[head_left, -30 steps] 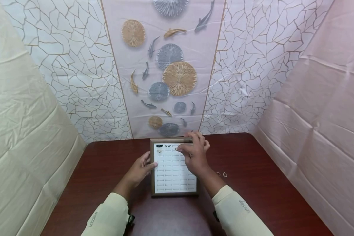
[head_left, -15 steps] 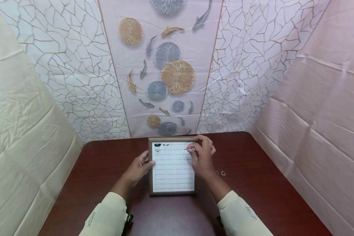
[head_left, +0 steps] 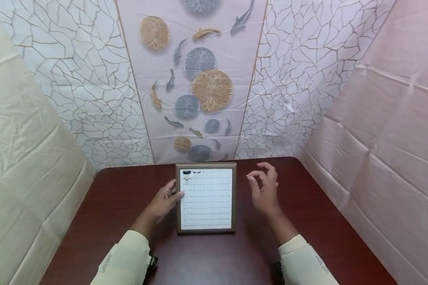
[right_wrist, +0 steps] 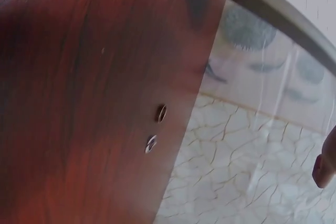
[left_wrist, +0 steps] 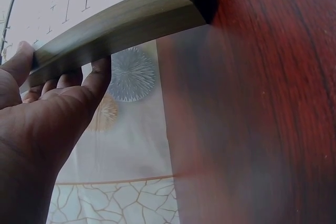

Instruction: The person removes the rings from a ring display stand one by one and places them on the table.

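Note:
A wooden-framed ring display board (head_left: pixel 205 213) stands propped up on the table, its white face lined with rows of slots. My left hand (head_left: pixel 164 202) grips its left edge, thumb on the front and fingers behind; the left wrist view shows the same hold on the wooden frame (left_wrist: pixel 131 27). Several rings sit at the top left, among them a black ring (head_left: pixel 187 173). Right of the board, apart from it, my right hand (head_left: pixel 265 192) pinches a small gold-coloured ring (head_left: pixel 247 176) between thumb and index finger. In the right wrist view only a fingertip (right_wrist: pixel 325 166) shows.
Two loose rings lie on the dark red table in the right wrist view, one brownish ring (right_wrist: pixel 161 113) and one silvery ring (right_wrist: pixel 151 144). A patterned cloth backdrop (head_left: pixel 281 99) rises behind the table (head_left: pixel 317 221), with beige cloth along both sides.
My right hand has moved right, off the board's upper right part to beside it, still pinching the ring. My left hand keeps its hold, and the head view has shifted slightly.

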A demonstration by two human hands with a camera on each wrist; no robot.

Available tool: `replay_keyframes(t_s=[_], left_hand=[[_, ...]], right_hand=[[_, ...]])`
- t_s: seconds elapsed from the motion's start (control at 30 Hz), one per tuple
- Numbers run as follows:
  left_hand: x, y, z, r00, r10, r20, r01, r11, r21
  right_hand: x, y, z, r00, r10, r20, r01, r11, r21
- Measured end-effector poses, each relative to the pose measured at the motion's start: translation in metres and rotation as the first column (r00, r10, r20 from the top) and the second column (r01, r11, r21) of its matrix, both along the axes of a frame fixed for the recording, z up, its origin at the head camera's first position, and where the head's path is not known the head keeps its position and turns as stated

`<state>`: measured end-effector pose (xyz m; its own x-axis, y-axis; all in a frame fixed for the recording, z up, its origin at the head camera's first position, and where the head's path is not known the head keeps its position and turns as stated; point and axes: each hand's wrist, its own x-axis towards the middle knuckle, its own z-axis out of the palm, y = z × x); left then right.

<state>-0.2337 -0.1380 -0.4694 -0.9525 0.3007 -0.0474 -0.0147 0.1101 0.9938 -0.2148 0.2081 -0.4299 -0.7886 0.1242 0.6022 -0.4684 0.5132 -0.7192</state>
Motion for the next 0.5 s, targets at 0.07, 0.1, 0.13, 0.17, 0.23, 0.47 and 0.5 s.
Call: replay_keyframes(t_s=[0.07,0.1,0.13,0.17,0.23,0.47,0.5], left_hand=[[0.000,-0.001,-0.001,1.000,0.001,0.000,-0.001,1.000,-0.002],[-0.001,-0.001,-0.001,1.000,0.001,0.000,-0.001,1.000,-0.003],[0.000,0.000,-0.001,1.000,0.000,0.003,0.000,1.000,-0.002],[0.000,0.000,-0.001,1.000,-0.002,0.005,0.002,1.000,-0.003],[0.000,0.000,0.000,1.000,-0.001,0.010,0.001,1.000,-0.002],[0.000,0.001,0.003,1.000,0.001,0.025,-0.001,1.000,-0.005],[0.000,0.001,0.003,1.000,0.000,0.026,0.000,1.000,-0.005]], right_hand=[[0.000,0.009,-0.002,0.999,-0.018,0.030,0.018,1.000,-0.013],[0.000,0.013,-0.003,0.999,-0.028,0.043,0.029,0.999,-0.019],[0.000,0.018,-0.005,0.998,-0.037,0.050,0.038,0.999,-0.028],[0.000,0.022,-0.007,0.997,-0.045,0.055,0.047,0.998,-0.040],[-0.001,0.031,-0.011,0.995,-0.068,0.070,0.072,0.996,-0.060],[0.000,0.060,-0.025,0.983,-0.114,0.141,0.127,0.988,-0.087],[0.000,0.065,-0.026,0.981,-0.116,0.157,0.130,0.988,-0.080]])
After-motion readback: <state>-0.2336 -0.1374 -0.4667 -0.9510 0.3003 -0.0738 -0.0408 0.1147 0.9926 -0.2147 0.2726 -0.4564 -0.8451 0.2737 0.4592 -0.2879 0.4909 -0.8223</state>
